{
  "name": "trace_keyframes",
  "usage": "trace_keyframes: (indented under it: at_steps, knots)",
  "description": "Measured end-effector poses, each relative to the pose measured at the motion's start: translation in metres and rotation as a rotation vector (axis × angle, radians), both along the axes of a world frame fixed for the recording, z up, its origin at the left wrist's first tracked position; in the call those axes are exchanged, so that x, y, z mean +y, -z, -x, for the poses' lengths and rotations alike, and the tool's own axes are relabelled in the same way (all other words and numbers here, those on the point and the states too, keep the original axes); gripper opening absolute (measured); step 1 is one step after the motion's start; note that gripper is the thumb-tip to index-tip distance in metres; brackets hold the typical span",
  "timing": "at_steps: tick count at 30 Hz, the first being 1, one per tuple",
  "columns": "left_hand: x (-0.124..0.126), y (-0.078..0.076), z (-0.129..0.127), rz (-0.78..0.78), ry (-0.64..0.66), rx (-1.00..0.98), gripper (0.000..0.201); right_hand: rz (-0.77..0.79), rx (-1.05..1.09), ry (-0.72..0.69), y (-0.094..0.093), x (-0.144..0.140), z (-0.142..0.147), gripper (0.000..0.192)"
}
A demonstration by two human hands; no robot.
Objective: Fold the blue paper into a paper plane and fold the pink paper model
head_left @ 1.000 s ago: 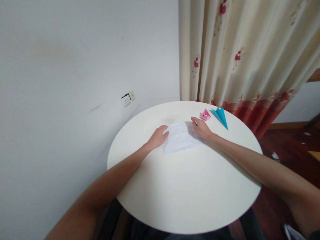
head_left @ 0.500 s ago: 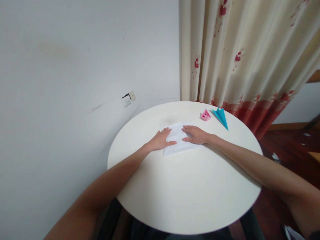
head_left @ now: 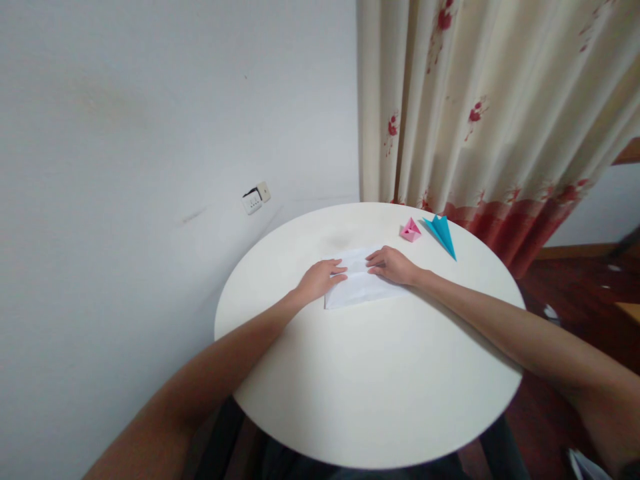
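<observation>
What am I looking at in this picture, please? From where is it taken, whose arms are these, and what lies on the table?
The picture comes from a camera worn on a person's head, looking forward and down, so the two bare arms belong to that person. The left hand and the right hand both lie flat on a white sheet of paper, pressing it onto the round white table. Neither hand grips anything. Beyond the right hand lie a small pink folded paper figure and a blue paper plane. Behind the table are a white wall and a flowered curtain.
</observation>
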State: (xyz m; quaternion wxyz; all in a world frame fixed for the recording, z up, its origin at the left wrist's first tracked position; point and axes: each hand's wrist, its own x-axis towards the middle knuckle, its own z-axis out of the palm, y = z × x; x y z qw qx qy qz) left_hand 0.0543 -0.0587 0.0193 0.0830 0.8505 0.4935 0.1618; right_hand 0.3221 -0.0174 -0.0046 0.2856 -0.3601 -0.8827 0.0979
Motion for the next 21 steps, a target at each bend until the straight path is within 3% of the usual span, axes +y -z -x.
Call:
trace_keyframes:
  at_steps: [7,21]
  knots:
    - [0.000,-0.001,-0.003,-0.025,0.040,-0.175,0.019,-0.035,0.080,-0.012,-0.004,-0.005,0.004,0.011]
    - [-0.002,-0.007,-0.002,-0.210,-0.015,-0.395,0.025,-0.157,0.128,0.002,-0.021,-0.004,-0.005,0.029]
